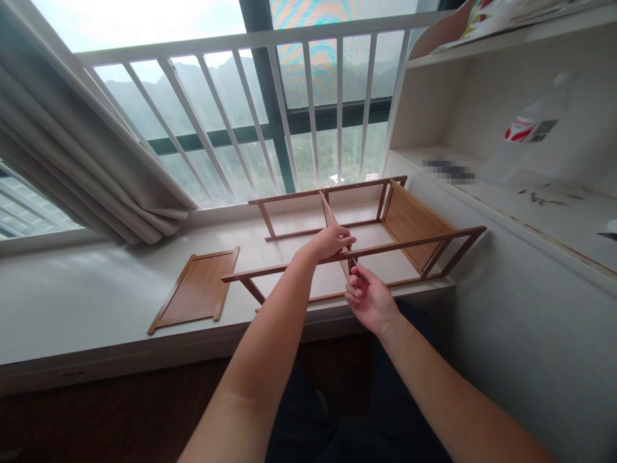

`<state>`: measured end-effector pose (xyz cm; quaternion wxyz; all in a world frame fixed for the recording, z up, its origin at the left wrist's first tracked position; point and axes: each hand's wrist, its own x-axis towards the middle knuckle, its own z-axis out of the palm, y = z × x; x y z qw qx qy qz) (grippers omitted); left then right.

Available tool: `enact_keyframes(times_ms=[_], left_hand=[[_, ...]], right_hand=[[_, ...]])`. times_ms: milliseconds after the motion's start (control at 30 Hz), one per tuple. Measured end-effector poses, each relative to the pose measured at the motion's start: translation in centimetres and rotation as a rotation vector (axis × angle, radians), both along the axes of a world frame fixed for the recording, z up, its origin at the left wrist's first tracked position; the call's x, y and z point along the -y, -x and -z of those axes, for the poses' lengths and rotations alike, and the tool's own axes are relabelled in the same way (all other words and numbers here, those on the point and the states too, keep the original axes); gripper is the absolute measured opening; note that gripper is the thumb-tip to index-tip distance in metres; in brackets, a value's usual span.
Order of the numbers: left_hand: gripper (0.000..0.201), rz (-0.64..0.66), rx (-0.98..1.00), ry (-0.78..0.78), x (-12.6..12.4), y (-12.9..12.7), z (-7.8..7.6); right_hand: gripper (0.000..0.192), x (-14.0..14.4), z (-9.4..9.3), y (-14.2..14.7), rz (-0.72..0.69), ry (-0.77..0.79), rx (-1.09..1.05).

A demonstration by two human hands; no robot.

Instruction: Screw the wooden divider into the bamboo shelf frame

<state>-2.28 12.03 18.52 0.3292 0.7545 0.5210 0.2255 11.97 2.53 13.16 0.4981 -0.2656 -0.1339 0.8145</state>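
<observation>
As hands (pixel 332 241) grip frame (pixel 414 243), panel (pixel 197 289) aside

A home room: curtain (pixel 81 161), barred high-rise window (pixel 270 109), white built-in shelves (pixel 506 96).

Both forearms are bare, no sleeves reaching into view, no watch or ring on the left hand (pixel 330 242) or the right hand (pixel 369 297). Below, dark trousers (pixel 337 411) cover the legs.
</observation>
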Motion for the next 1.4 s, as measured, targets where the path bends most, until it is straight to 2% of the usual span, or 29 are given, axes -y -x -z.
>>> enact_keyframes(times_ms=[233,367,467,567,667,767,967,1167,1400], left_hand=[[0.04,0.011,0.009,-0.007,0.1,-0.1,-0.2],[0.035,0.015,-0.002,-0.005,0.1,-0.1,-0.3],[0.034,0.007,-0.01,0.008,0.1,-0.1,-0.3],[0.035,0.006,-0.016,0.012,0.0,-0.1,-0.2],[0.037,0.01,-0.022,-0.007,-0.1,-0.1,-0.2],[0.039,0.011,-0.024,-0.009,-0.1,-0.1,-0.2],[0.042,0.008,-0.049,-0.032,-0.1,-0.2,-0.3],[0.042,0.004,-0.039,-0.018,-0.2,-0.1,-0.2],[0.041,0.016,-0.048,-0.031,-0.4,0.0,0.0]], right_hand=[[0.017,0.6,0.2,0.1,-0.008,-0.116,0.026],[0.026,1.0,0.7,0.0,0.043,-0.176,0.159],[0.034,0.9,1.2,-0.6,0.147,-0.333,0.479],[0.033,0.4,1.4,-1.6,0.287,-0.626,0.928],[0.032,-0.2,1.3,-2.5,0.354,-0.896,1.282],[0.032,-0.6,1.2,-2.8,0.389,-1.015,1.511],[0.032,-1.0,1.1,-2.8,0.421,-1.072,1.721],[0.035,-0.9,0.7,-2.8,0.438,-1.085,1.736],[0.041,-0.7,0.2,-2.6,0.362,-1.011,1.743]])
